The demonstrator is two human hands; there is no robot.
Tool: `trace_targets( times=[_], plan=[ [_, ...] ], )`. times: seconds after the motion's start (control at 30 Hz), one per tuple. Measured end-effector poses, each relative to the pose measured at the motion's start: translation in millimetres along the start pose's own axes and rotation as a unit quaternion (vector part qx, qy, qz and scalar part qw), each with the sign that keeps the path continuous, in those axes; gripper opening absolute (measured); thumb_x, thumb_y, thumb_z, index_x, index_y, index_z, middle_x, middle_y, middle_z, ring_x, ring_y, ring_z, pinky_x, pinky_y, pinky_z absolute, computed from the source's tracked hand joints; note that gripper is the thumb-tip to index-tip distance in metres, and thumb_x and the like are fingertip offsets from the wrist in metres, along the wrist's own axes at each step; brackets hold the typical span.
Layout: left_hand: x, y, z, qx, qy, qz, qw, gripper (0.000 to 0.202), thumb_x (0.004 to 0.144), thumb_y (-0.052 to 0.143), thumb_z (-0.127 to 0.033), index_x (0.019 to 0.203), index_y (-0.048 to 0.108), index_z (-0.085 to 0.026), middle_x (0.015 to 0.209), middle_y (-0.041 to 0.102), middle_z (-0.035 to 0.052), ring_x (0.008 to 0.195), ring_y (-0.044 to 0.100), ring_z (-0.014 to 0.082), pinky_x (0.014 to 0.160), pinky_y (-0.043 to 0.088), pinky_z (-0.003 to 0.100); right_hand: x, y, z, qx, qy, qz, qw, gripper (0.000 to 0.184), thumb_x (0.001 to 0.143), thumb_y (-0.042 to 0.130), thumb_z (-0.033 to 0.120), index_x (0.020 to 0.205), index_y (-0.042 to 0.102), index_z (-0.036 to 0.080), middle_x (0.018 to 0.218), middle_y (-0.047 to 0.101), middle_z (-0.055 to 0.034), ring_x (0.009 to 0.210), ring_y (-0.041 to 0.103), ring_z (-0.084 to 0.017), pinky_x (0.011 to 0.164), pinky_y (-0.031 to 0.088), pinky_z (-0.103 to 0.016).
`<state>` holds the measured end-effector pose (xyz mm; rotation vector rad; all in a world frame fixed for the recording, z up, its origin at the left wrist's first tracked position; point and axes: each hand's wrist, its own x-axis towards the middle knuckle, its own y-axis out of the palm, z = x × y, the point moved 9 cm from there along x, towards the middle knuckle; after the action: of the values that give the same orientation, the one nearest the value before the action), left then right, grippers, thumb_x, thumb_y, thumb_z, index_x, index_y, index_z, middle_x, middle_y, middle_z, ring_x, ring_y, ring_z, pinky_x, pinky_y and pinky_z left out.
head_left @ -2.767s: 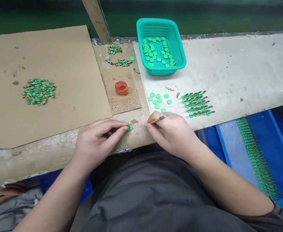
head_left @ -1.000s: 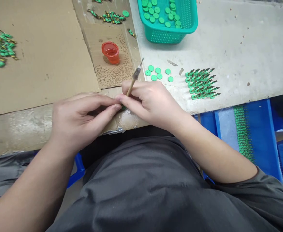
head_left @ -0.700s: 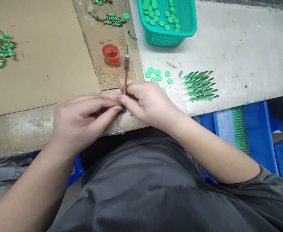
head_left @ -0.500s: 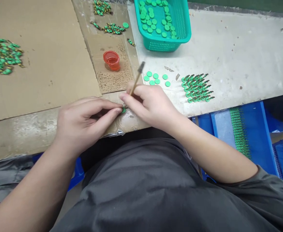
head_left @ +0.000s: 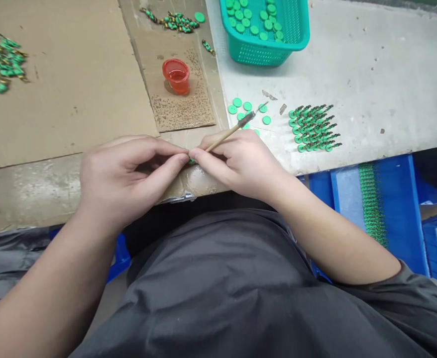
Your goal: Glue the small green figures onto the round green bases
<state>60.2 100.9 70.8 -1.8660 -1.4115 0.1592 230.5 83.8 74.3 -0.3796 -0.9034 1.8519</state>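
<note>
My left hand [head_left: 125, 171] is closed in a pinch at the table's front edge. Between its thumb and forefinger sits a small green disc [head_left: 191, 161], button-like and mostly covered by fingertips. My right hand [head_left: 246, 161] meets it there, thumb and fingertips against the same piece. Through the right hand's grip runs a thin wooden stick [head_left: 224, 139] with a dark wrapped end and a fine tip, slanting up to the right. Loose green discs [head_left: 237, 102] lie just beyond the right hand, some partly hidden by the stick and hand.
A teal basket [head_left: 269, 52] of green discs stands at the back. Left of it, a red cup [head_left: 176, 77] rests on speckled cardboard [head_left: 183, 115]. Green-and-dark small figures [head_left: 0, 59] are heaped at left. Rows of discs with dark twisted pieces [head_left: 313, 128] stand at right, near blue trays [head_left: 399, 209].
The stick has swung from nearly upright to a rightward slant, its fine tip now showing. My right fingertips have closed in on the left ones. The whole view has shifted slightly.
</note>
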Motion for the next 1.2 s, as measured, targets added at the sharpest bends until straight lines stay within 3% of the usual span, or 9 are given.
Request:
trace_targets(
  times=[0.43,0.6,0.83,1.03,1.2],
  plan=[
    [0,-0.2,-5,-0.001,0.029,0.005,1.0,0.016,0.113,0.082,-0.036,0.103,0.091,-0.027,0.097,0.089,-0.0052,0.082,0.078,0.0099,0.076,0.055,0.023,2,4,2,-0.03,0.0,0.007,1.0,0.045,0.13,0.052,0.034,0.102,0.085,0.024,0.107,0.088,-0.0047,0.106,0.083,-0.024,0.099,0.063,-0.038],
    [-1,0.4,-2,-0.01,0.035,0.008,0.999,0.015,0.114,0.081,-0.034,0.106,0.09,-0.026,0.1,0.09,-0.0048,0.089,0.081,0.0099,0.083,0.056,0.021,6,10,8,-0.073,-0.004,0.031,0.997,0.046,0.132,0.048,0.036,0.111,0.086,0.02,0.112,0.09,-0.0085,0.11,0.085,-0.026,0.102,0.062,-0.039],
    [-6,-5.4,-9,0.03,0.075,0.007,0.997,0.013,0.116,0.076,-0.028,0.115,0.089,-0.025,0.11,0.091,-0.0039,0.095,0.083,0.0105,0.087,0.058,0.021,12,12,17,-0.086,0.003,0.028,0.996,0.034,0.128,0.062,0.038,0.111,0.086,0.021,0.105,0.087,-0.0068,0.114,0.084,-0.028,0.105,0.059,-0.034],
    [-5,0.6,-11,0.056,0.122,0.06,0.989,0.019,0.115,0.073,-0.031,0.129,0.084,-0.024,0.119,0.087,0.004,0.109,0.08,0.02,0.101,0.06,0.035,7,4,11,-0.024,-0.009,-0.009,1.0,0.038,0.128,0.055,0.024,0.103,0.083,0.016,0.102,0.085,-0.0059,0.104,0.081,-0.021,0.101,0.056,-0.03],
    [-4,5.1,2,0.067,0.066,0.064,0.993,0.022,0.119,0.068,-0.04,0.12,0.087,-0.03,0.115,0.082,0.0031,0.111,0.077,0.0226,0.103,0.06,0.041,-6,-4,4,-0.001,0.0,-0.056,0.998,0.036,0.124,0.058,0.024,0.094,0.078,0.018,0.094,0.082,-0.0063,0.09,0.077,-0.02,0.089,0.054,-0.033]
  ],
)
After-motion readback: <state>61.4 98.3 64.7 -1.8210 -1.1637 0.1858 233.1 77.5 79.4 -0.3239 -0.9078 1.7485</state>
